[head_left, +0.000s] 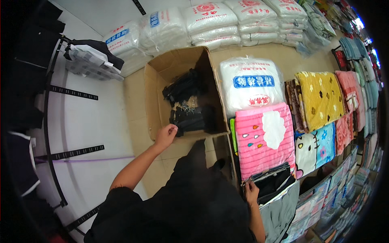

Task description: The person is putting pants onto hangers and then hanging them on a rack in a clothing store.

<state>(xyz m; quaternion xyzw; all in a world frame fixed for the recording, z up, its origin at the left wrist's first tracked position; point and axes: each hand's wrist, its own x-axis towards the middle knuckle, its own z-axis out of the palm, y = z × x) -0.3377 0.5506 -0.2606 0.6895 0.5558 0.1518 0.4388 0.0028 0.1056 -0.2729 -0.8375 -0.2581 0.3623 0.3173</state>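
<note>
My left hand (165, 135) reaches out to the near edge of an open cardboard box (159, 72) on the floor, fingers curled at the rim. Inside the box lie bundles of black hangers (187, 104). My right hand (251, 190) rests low on the right, gripping the edge of a folded dark garment (272, 179) that lies on a pink striped blanket (263, 135). A grey cloth (281, 208) hangs below that garment.
A white bagged quilt (250, 83) sits beside the box. More white bags (210, 22) are stacked against the far wall. Patterned blankets (320, 97) fill shelves on the right. A white wall rack with black rails (71, 92) and hung clothes stands left.
</note>
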